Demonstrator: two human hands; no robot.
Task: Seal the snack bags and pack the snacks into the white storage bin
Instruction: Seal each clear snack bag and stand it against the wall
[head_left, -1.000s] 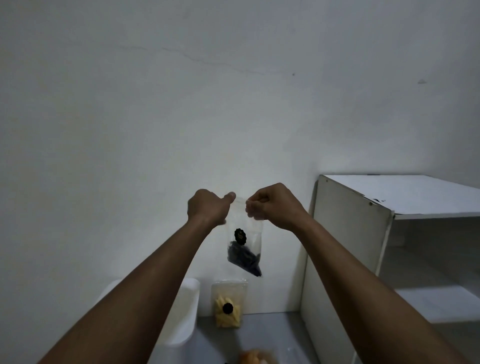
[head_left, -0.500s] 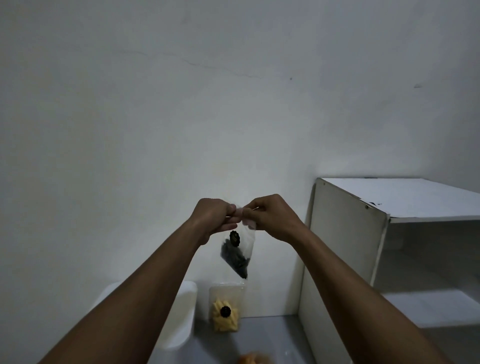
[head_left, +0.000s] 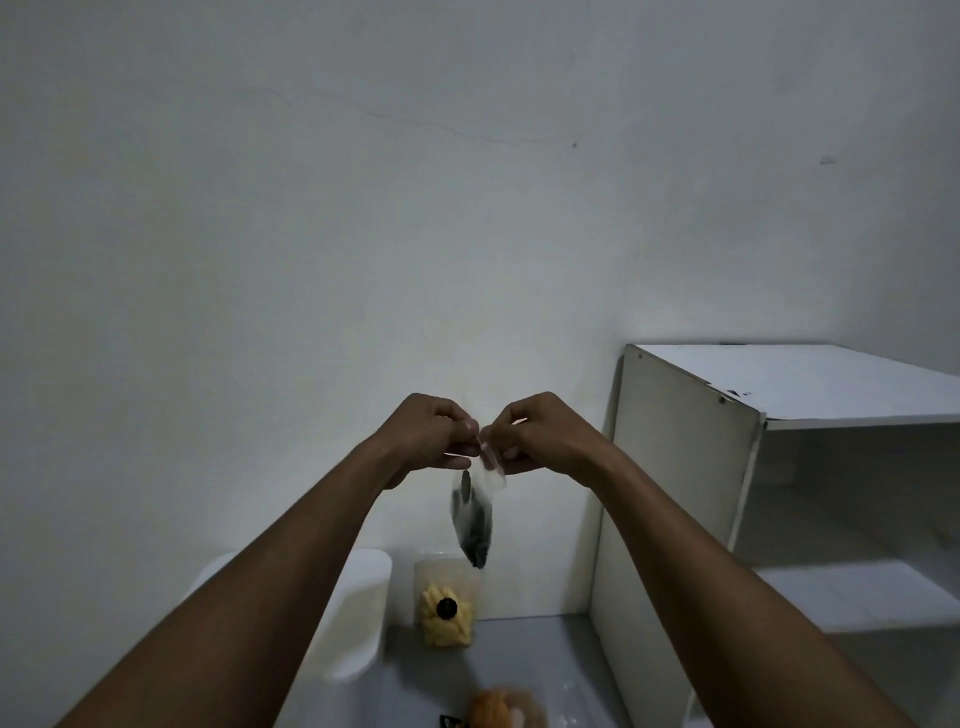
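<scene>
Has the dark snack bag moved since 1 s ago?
Yes. The dark snack bag came down and left: its tip now overlaps the top of the yellow snack bag; earlier it hung clear, up and right.

Dim and flat, with a cold grey cast. Brightest on the wall (head_left: 467, 312) just behind and above the grip, fading to murk far out to either side. Smears with motion blur the bag (head_left: 472, 519) hanging below the pinching left hand (head_left: 431, 441) and right hand (head_left: 540, 439). Soft and out of focus well beneath the grip, at an orange lump (head_left: 501, 709) on the lower edge. Deep shade inside the shelf unit (head_left: 841, 519) to the grip's right.
</scene>
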